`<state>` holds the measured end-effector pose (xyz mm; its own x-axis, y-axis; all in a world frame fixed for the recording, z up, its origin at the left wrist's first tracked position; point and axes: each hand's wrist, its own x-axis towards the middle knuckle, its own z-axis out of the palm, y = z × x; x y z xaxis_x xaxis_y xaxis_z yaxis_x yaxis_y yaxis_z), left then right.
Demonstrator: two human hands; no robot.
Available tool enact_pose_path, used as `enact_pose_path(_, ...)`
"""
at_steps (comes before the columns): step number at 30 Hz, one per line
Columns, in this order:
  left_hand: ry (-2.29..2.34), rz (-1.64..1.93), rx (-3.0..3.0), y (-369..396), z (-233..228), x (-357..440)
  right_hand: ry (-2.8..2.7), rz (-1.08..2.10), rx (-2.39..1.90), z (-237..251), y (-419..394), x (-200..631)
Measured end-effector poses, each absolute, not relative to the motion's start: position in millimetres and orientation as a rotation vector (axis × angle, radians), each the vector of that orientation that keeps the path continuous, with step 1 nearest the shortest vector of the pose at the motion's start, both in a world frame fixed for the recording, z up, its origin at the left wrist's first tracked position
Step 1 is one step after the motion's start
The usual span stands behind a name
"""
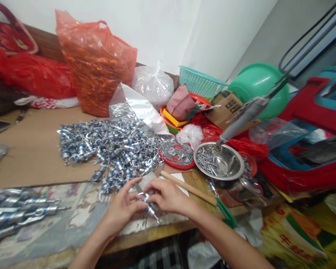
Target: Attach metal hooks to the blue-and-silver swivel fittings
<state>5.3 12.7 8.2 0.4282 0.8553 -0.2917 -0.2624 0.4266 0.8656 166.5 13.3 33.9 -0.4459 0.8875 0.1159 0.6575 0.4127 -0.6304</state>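
Close to the table's front edge, my left hand [125,203] and my right hand [166,195] meet around a metal expansion hook bolt [151,211] with a blue ring. Its thin threaded end points down and right, toward me. The fingertips of both hands are closed on it and hide part of its body. Just beyond my hands spreads a big pile of similar hook bolts [123,149]. A wooden stick [189,188] lies right of my right hand, with a green loop [226,213] near its end.
A red plate [173,163] of small metal pieces and a steel bowl [236,170] of metal pins stand behind to the right. More hook bolts [16,211] lie at left. An orange bag [96,71] stands at the back; a grey-handled tool [243,116] rises over the bowl.
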Motion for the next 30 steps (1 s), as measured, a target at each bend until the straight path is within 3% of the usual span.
enact_pose_path(4,0.834,0.81,0.854,13,8,4,-2.038,0.726,-1.351,28,8,166)
enact_pose_path(8,0.856,0.795,0.845,13,7,5,-1.728,0.396,-1.493,21,4,199)
enact_pose_path(11,0.853,0.8,0.834,12,7,5,-1.878,0.147,-1.778,10,0,236)
enact_pose_path(15,0.868,0.82,0.853,11,11,6,-2.147,0.18,-1.976,3,-9,260)
enact_pose_path(20,0.887,0.801,0.883,11,15,6,-2.022,0.306,-1.767,33,-37,250)
enact_pose_path(24,0.892,0.811,0.887,11,13,6,-2.09,0.227,-1.545,58,-71,235)
enact_pose_path(30,0.901,0.833,0.87,11,12,7,-2.146,0.052,-1.48,48,-98,223)
